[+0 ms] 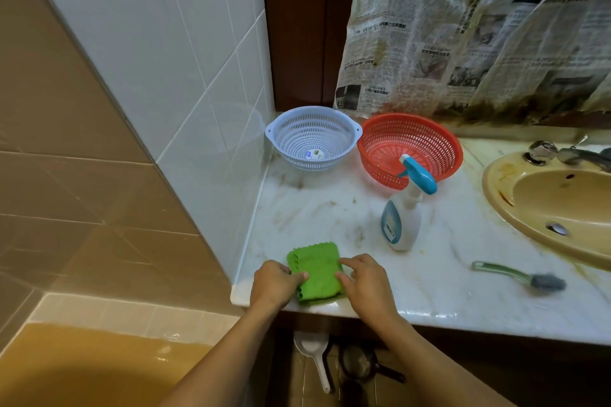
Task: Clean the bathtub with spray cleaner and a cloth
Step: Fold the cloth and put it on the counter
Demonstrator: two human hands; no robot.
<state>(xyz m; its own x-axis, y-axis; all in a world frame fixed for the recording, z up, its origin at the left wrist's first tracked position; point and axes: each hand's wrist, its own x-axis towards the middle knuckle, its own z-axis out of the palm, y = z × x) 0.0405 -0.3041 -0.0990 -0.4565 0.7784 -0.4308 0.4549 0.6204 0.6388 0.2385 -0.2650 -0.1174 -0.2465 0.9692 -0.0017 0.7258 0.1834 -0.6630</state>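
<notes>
A folded green cloth lies on the marble counter near its front left corner. My left hand grips the cloth's left edge, thumb on top. On the cloth's right edge rests my right hand, its fingers spread and pressing. A white spray bottle with a blue trigger head stands upright on the counter, behind and to the right of the cloth. The tan bathtub shows at the lower left, below the counter.
A pale blue colander and a red colander sit at the back of the counter. A beige sink is at the right, with a green-handled brush in front. Newspaper hangs behind. Scoops lie on the floor below.
</notes>
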